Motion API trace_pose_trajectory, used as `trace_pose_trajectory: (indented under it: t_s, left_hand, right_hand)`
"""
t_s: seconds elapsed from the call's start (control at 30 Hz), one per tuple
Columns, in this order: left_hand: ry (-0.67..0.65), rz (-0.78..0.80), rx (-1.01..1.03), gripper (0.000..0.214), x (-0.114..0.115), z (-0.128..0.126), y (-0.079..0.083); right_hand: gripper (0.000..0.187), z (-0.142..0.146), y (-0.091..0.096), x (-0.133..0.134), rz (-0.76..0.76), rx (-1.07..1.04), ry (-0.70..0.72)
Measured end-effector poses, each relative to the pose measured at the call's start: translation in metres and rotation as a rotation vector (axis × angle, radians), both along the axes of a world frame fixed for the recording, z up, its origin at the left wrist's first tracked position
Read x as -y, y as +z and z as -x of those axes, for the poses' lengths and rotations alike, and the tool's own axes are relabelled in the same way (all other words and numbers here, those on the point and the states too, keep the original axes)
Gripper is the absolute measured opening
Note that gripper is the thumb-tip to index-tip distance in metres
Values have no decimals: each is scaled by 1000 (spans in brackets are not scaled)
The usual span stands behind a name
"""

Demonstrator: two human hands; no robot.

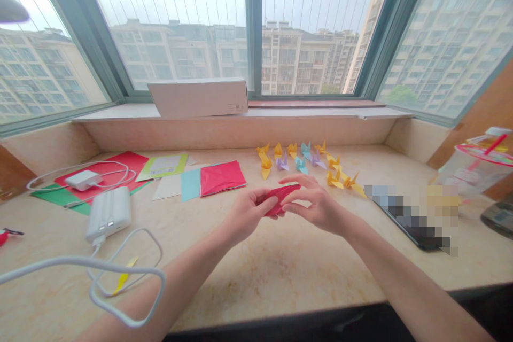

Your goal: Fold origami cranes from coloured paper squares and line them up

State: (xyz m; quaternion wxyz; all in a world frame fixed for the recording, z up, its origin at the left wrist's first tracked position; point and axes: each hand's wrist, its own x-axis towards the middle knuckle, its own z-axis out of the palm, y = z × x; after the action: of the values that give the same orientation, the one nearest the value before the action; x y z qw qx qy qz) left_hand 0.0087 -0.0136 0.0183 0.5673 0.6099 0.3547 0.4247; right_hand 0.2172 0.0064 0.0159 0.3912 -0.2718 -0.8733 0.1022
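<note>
A folded piece of red origami paper [282,192] is held up over the stone sill, between my two hands. My left hand [252,209] pinches its lower left side, thumb on top. The fingers of my right hand [310,200] curve over its right end, thumb and fingertips touching it. Parts of the paper are hidden by the fingers. Just beyond stand several small folded cranes in yellow, purple and light blue, such as a purple crane [282,163]. To the left lies a stack of red square paper [223,177] with light blue paper [191,184] beside it.
A white power bank [109,212] with a looping cable [156,283] lies at left, near a white charger [83,179] on red and green sheets. A phone [406,219] and a plastic cup [473,171] are at right. A white box [200,99] stands by the window.
</note>
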Motion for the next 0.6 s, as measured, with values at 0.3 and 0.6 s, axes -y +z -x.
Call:
trace_pose_trajectory:
  t_s: [0.3,0.6]
  left_hand:
    - [-46,-46,-29,24,3,0,2]
    - [-70,-137,-75,21,4,0,4]
  right_hand:
    - [8,7,-4,0,74,-205,45]
    - [5,7,-5,-1,138,-240,22]
